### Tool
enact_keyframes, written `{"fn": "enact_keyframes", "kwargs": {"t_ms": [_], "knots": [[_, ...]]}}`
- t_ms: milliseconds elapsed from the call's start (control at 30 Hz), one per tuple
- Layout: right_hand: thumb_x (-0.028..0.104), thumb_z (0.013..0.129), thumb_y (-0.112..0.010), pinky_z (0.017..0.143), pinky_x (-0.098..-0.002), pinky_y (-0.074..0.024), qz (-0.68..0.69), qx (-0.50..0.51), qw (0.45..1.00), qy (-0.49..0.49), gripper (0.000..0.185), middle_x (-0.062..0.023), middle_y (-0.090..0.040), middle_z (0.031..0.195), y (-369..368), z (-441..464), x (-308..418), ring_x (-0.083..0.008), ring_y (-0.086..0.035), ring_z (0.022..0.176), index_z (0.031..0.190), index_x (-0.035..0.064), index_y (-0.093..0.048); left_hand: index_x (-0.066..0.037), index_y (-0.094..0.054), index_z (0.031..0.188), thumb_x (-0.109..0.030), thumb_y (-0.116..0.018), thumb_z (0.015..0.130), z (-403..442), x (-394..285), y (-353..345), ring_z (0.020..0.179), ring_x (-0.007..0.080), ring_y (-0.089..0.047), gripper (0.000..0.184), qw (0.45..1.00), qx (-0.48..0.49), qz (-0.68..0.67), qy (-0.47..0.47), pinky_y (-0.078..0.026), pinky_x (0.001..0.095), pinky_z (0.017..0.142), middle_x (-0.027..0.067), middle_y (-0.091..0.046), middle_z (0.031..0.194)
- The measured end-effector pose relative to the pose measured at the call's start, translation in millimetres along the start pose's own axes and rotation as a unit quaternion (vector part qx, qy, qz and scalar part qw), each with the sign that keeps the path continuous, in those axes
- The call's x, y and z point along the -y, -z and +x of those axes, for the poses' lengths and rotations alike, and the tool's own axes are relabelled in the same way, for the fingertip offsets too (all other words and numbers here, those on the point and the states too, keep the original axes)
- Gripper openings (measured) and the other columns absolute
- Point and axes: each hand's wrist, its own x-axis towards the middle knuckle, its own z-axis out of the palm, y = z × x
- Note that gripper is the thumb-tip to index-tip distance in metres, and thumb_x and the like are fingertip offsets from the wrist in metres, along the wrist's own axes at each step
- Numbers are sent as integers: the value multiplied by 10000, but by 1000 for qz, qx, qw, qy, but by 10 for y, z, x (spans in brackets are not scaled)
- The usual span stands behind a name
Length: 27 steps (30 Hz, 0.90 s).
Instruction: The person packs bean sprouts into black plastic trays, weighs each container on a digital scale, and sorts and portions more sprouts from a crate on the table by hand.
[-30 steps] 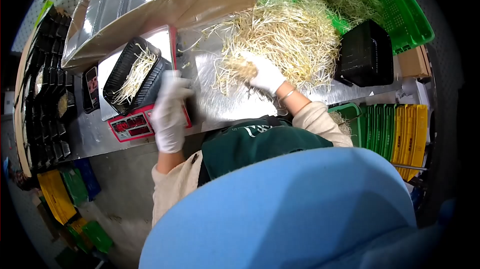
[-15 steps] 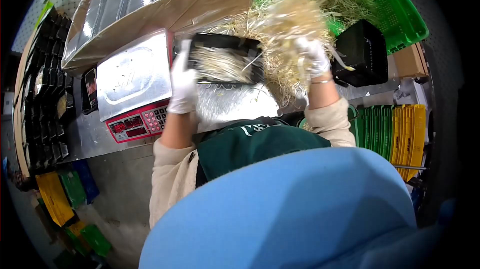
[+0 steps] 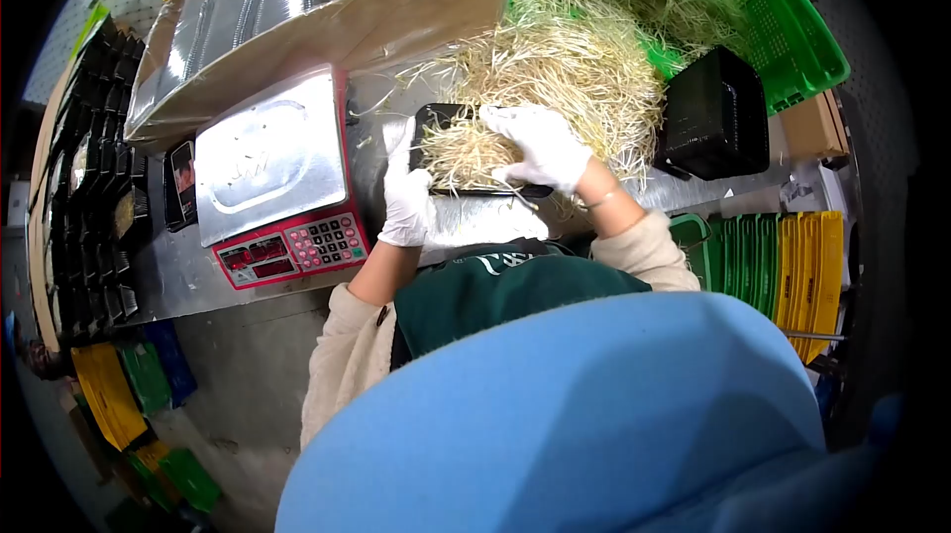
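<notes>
A black tray [image 3: 432, 115] full of pale bean sprouts [image 3: 466, 154] lies on the metal table in front of me. My left hand [image 3: 406, 191], in a white glove, grips the tray's left end, thumb at the near side. My gloved right hand [image 3: 543, 149] presses on the sprouts at the tray's right end, its fingers curved over them. Just behind is a large heap of loose sprouts [image 3: 575, 62], spilling out of a green crate [image 3: 797, 38]. The red scale [image 3: 272, 161] at the left carries nothing on its metal plate.
Black containers [image 3: 718, 112] stand right of the heap. A phone [image 3: 182, 181] lies left of the scale, beside stacked black trays [image 3: 94, 176]. A cardboard box [image 3: 337, 23] of trays is at the back. Green and yellow crates [image 3: 807, 275] stand at the right. Part of another person's hand shows top left.
The tray has moved off the scale to the right, in my left hand. My right hand lifted a clump of sprouts from the heap and is now down on the tray, which looks fuller.
</notes>
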Motion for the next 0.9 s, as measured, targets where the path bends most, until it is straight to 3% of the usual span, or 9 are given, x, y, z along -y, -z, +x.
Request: {"fn": "enact_keyframes", "kwargs": {"t_ms": [167, 267, 333, 467, 633, 667, 700, 767, 900], "knots": [[384, 774, -689, 960, -397, -455, 153, -66, 980, 107, 646, -184, -579, 1253, 173, 141, 230, -342, -576, 1121, 1309, 63, -525, -1, -345, 1434, 172, -334, 695, 30, 21, -13, 1233, 196, -464, 758, 990, 21, 110, -79, -388, 307, 1040, 121, -442, 1391], [525, 820, -585, 980, -445, -386, 11, -33, 993, 115, 617, -123, -499, 1361, -232, 104, 305, -343, -495, 1206, 1304, 145, -546, 14, -355, 1422, 169, -352, 714, 100, 35, -93, 1239, 208, -461, 725, 999, -36, -9, 34, -383, 322, 1050, 129, -430, 1401], [597, 819, -543, 968, -438, -366, -60, -54, 993, 85, 677, -80, -475, 1395, -88, 82, 294, -330, -473, 1234, 1362, 197, -488, 27, -344, 1416, 166, -357, 725, -5, -51, -122, 1220, 225, -488, 704, 998, -1, 35, -58, -417, 340, 1031, 134, -445, 1383], [414, 823, -653, 940, -406, -443, -57, -99, 993, 16, 592, -75, -530, 1340, 297, -18, 43, -281, -543, 1170, 1369, 286, -463, 42, -357, 1409, 147, -354, 632, 40, -391, 21, 1165, 247, -543, 784, 995, -45, 71, -59, -467, 338, 981, 180, -487, 1336], [572, 680, -744, 969, -411, -448, 42, -93, 921, -377, 1062, -226, -526, 1300, 64, -407, -1015, -339, -552, 1157, 1461, 54, -244, 12, -428, 1357, 84, -431, 729, -269, -1070, 426, 1054, 298, -580, 632, 969, -162, 104, -156, -512, 356, 913, 205, -558, 1203], [612, 626, -756, 1027, -408, -408, 35, -92, 938, -331, 1233, -261, -439, 1377, -150, -459, -1013, -361, -495, 1230, 1474, -8, -110, 12, -403, 1378, 104, -404, 686, -275, -1176, 564, 1071, 310, -578, 697, 958, -202, 100, -178, -513, 389, 920, 202, -537, 1240], [474, 656, -805, 1126, -359, -269, 25, -34, 945, -323, 1216, -285, -322, 1450, -158, -423, -702, -380, -364, 1335, 1489, 13, -49, 13, -377, 1398, 124, -377, 644, -282, -1283, 702, 1088, 323, -576, 763, 945, -243, 98, -199, -515, 422, 926, 200, -516, 1277], [446, 649, -807, 1072, -381, -356, -153, -3, 930, -334, 1173, -273, -406, 1400, -265, -346, -422, -400, -448, 1263, 1495, 57, -94, 22, -433, 1348, 143, -381, 657, -226, -1404, 1226, 1091, 331, -564, 703, 946, -253, 61, -190, -491, 418, 956, 188, -529, 1252], [170, 704, -767, 874, -299, -500, 293, -57, 864, -406, 850, -139, -617, 1193, -44, -335, -1005, -219, -622, 1004, 1414, 27, -323, 23, -491, 1285, 90, -449, 741, -162, -1465, 1870, 1042, 274, -578, 550, 923, -265, 132, -246, -473, 327, 916, 156, -572, 1184]]}}
